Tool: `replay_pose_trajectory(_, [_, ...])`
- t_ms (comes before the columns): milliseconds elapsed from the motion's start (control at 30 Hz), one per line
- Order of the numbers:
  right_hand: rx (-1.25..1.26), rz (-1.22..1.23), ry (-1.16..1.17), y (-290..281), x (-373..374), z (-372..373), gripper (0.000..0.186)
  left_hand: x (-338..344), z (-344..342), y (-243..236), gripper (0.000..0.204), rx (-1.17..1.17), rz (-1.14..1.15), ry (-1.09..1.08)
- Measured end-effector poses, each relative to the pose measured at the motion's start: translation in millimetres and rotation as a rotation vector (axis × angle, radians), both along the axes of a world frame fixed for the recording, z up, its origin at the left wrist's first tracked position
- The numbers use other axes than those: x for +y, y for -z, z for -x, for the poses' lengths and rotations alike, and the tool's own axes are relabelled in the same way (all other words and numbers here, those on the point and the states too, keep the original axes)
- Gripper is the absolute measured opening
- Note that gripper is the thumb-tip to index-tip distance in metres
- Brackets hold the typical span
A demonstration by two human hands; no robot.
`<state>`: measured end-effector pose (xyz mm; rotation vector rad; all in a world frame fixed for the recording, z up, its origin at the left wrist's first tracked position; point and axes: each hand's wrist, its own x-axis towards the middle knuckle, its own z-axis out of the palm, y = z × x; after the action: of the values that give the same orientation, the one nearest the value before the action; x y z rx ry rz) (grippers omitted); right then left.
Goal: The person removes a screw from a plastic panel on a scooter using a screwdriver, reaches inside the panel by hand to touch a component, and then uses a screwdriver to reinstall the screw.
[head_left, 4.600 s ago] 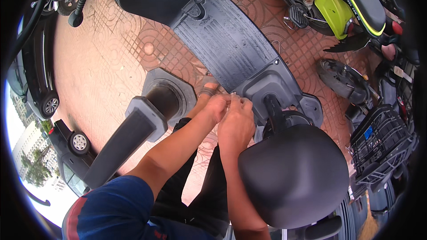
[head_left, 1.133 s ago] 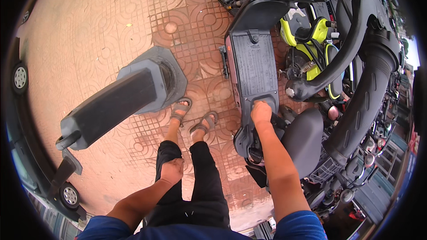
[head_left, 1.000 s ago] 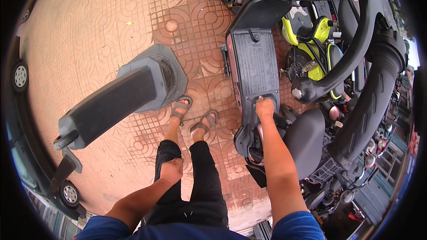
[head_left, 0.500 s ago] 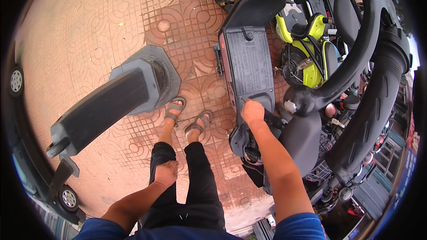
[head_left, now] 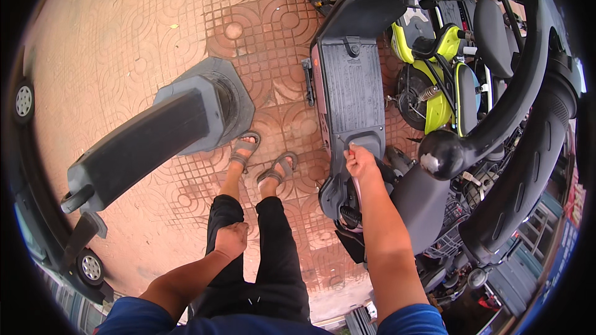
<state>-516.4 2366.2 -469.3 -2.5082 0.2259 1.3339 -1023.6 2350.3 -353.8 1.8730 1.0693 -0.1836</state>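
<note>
Our right hand (head_left: 360,162) is closed on the rear edge of the grey scooter's footboard (head_left: 351,90), which stands on the paved floor (head_left: 124,31) just right of our 2 sandalled feet (head_left: 261,158). Our left hand (head_left: 231,239) rests loosely curled on our thigh, holding nothing. The scooter looks heavy and rigid (hard plastic over a frame); that moulded edge seems the firmest grip.

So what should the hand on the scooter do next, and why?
Probably get a firmer grip before pulling or lifting anything. The right hand is curled on the rear edge of the grey scooter's footboard, just ahead of the seat, though how tight its hold is can't be seen. The left hand only rests on the thigh, so it could come over to steady the scooter.
</note>
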Motion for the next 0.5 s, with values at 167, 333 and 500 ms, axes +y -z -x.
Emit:
replay_pose_trajectory(167, [-0.322, 0.122, -0.795, -7, 12, 17, 0.033, 0, 1, 1, 0.009, 0.004, -0.001, -0.014])
replay_pose_trajectory(333, [0.158, 0.059, 0.342, 10, 16, -9, 0.025, -1, 0, 2, 0.010, 0.020, 0.008, -0.001])
replay_pose_trajectory(500, [-0.279, 0.076, -0.681, -31, 32, 14, 0.032, -4, 1, 6, 0.010, 0.007, -0.010, -0.033])
